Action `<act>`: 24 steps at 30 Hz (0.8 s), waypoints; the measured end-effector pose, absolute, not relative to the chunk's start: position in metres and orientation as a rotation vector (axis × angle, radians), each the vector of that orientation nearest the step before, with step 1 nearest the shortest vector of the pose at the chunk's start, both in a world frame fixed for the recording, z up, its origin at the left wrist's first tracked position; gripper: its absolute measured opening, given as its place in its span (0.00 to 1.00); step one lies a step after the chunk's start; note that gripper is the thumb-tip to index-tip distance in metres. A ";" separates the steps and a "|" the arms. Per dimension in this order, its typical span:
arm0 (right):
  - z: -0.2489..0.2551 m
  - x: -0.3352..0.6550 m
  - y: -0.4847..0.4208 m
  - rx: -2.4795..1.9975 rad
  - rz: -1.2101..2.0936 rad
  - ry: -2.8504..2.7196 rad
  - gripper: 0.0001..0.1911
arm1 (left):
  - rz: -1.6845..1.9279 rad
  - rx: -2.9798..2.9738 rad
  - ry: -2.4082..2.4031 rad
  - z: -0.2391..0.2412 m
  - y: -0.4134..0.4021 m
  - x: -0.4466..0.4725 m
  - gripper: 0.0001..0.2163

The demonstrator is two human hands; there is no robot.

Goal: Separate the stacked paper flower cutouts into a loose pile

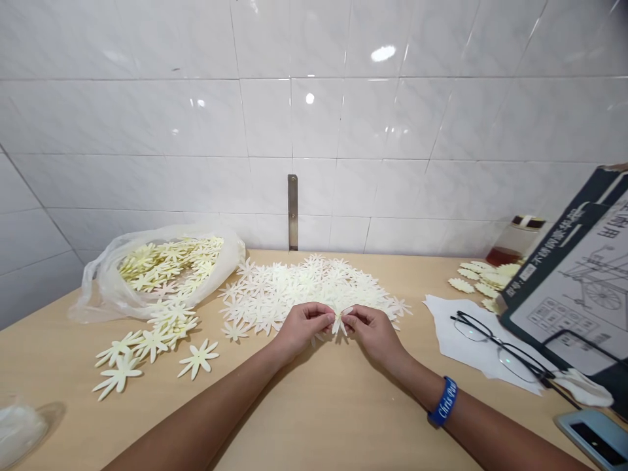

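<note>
Between my two hands is a small cream-white flower cutout (338, 323) with narrow petals, held just in front of a wide heap of similar flower cutouts (309, 281). My left hand (305, 327) pinches its left side between thumb and fingers. On the other side, my right hand (371, 328) pinches the right petals the same way. The fingertips of both hands nearly meet and cover part of the flower. A blue wristband (444, 401) is on my right wrist.
An open plastic bag (216, 275) of yellowish flowers lies left, with loose flowers (199, 358) spilling in front. To the right are eyeglasses (500, 347) on white paper (444, 327), a dark printed box (564, 275), a jar (515, 241), oval cutouts (490, 278) and a phone (596, 435).
</note>
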State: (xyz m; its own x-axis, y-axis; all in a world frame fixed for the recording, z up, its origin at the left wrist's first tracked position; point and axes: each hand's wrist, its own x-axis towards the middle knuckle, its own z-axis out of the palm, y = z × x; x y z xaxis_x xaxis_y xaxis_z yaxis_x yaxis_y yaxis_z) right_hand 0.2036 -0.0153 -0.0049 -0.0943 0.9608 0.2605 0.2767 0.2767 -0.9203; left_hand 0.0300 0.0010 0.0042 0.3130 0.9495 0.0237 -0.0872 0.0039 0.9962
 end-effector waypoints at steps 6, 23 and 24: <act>-0.004 0.215 -0.007 -1.201 0.790 -1.518 0.14 | 1.145 1.198 0.970 0.005 0.006 0.025 0.15; -0.008 0.196 -0.018 -1.133 1.076 -1.487 0.08 | 1.022 1.308 0.872 0.003 -0.001 0.029 0.12; -0.008 0.196 -0.017 -1.137 1.064 -1.484 0.08 | 1.005 1.297 0.854 0.004 -0.001 0.028 0.12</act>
